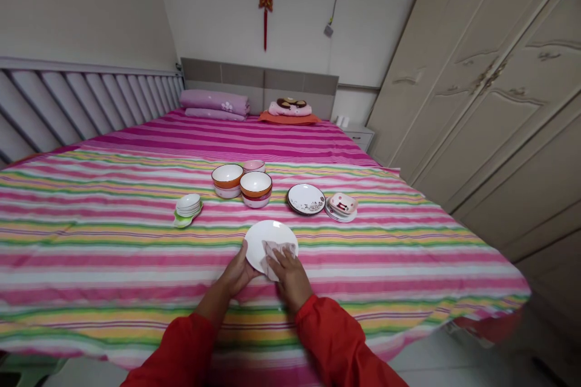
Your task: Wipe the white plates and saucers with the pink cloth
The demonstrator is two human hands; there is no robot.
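Note:
A round white plate (271,242) tilts up off the striped bedspread (136,260). My left hand (235,272) grips its lower left rim. My right hand (288,275) holds a crumpled pale cloth (276,257) pressed against the plate's face. Beyond the hands stand two stacks of orange-banded bowls (256,188), and a small pink bowl (253,165) sits behind them. To the left, small white dishes (188,205) rest on a green dish (182,221). To the right are a dark-rimmed floral plate (305,199) and a pink dish (342,203) on stacked plates.
The dishes all sit on a wide bed. Pink bedding (214,103) and an orange pillow (289,118) lie against the headboard (258,84). A cream wardrobe (481,91) stands along the right side, and a slatted rail (77,103) runs along the left.

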